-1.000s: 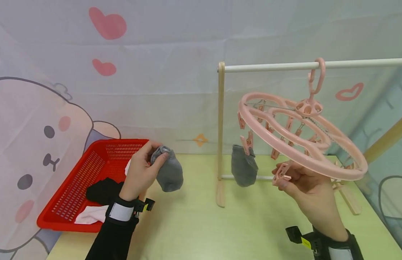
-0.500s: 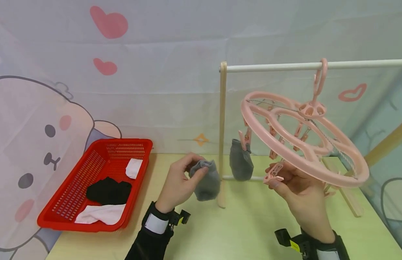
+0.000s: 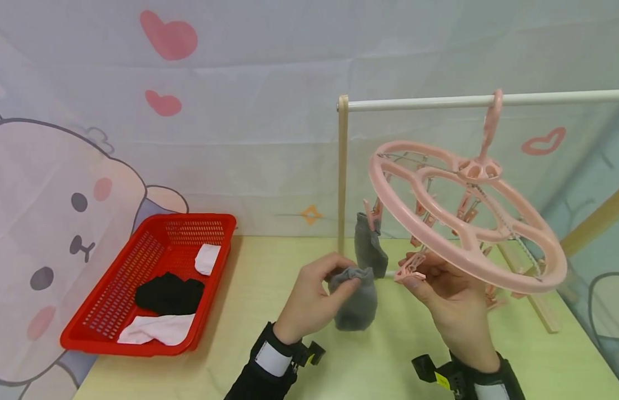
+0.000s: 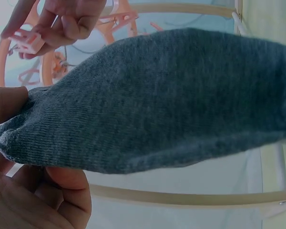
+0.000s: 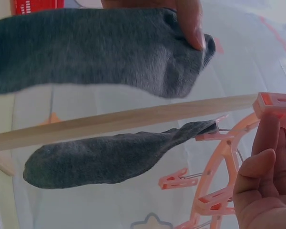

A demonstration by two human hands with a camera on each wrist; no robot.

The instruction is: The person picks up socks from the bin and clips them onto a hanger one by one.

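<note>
My left hand [image 3: 317, 300] pinches a grey sock [image 3: 357, 303] by its cuff, and the sock hangs down from the fingers. Just to the right, my right hand [image 3: 454, 303] pinches a pink clothespin [image 3: 410, 269] on the near side of a round pink drying hanger [image 3: 429, 225]. A small gap separates sock and clothespin. Behind them a second grey sock [image 3: 369, 244] hangs from another pink clip [image 3: 373, 213]; in the right wrist view that hanging sock [image 5: 114, 160] dangles below the held sock [image 5: 95, 52].
The hanger hooks over a white rail [image 3: 419, 104] on a wooden stand [image 3: 342, 178]. At left, a red basket [image 3: 201, 333] holds black cloth [image 3: 169, 294] and white pieces [image 3: 156, 329]. A pale table [image 3: 239, 355] lies beneath, against a printed backdrop.
My left hand has carried the grey sock from beside the basket rightward, close to the clothespin. My right hand, still pinching the clothespin, has shifted slightly left, and the hanger has turned a little.
</note>
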